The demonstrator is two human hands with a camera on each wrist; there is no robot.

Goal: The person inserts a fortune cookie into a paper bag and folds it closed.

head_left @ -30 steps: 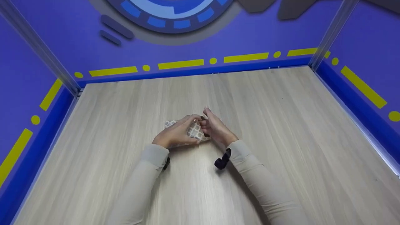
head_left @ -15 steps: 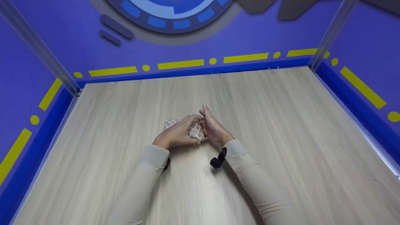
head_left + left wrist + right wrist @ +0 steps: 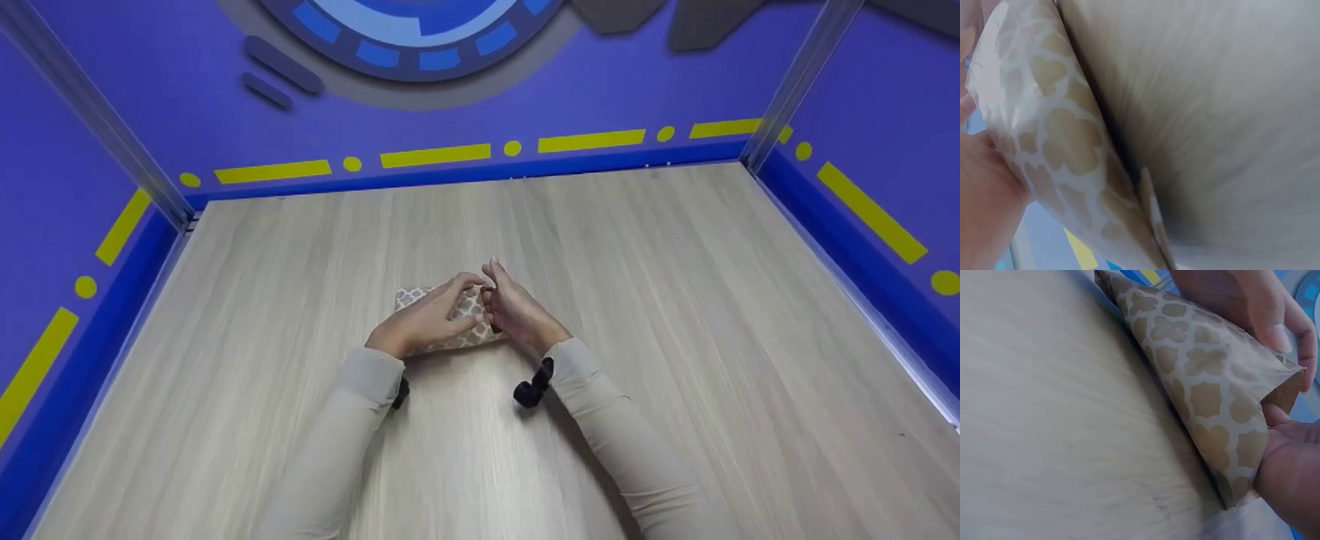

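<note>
A brown paper bag (image 3: 470,304) with a white lattice pattern lies on the table near the middle of the head view, its mouth facing right. My left hand (image 3: 426,318) arches over the bag and holds it, thumb across the patterned face and fingertips at the mouth's far corner. My right hand (image 3: 523,309) is at the mouth. In the right wrist view the fingers of that right hand (image 3: 1297,464) reach inside, hidden by the paper, and the bag gapes around them. The left wrist view shows the bag's bulging side (image 3: 1067,135) close up.
The light wood table (image 3: 675,337) is bounded by purple and blue panels (image 3: 420,127) at the back and both sides. Black wrist mounts (image 3: 529,391) hang beneath both beige sleeves (image 3: 630,442).
My left thumb has shifted from the bag's near edge onto its face, exposing the near side. The right hand went slightly left, then back right, staying at the mouth.
</note>
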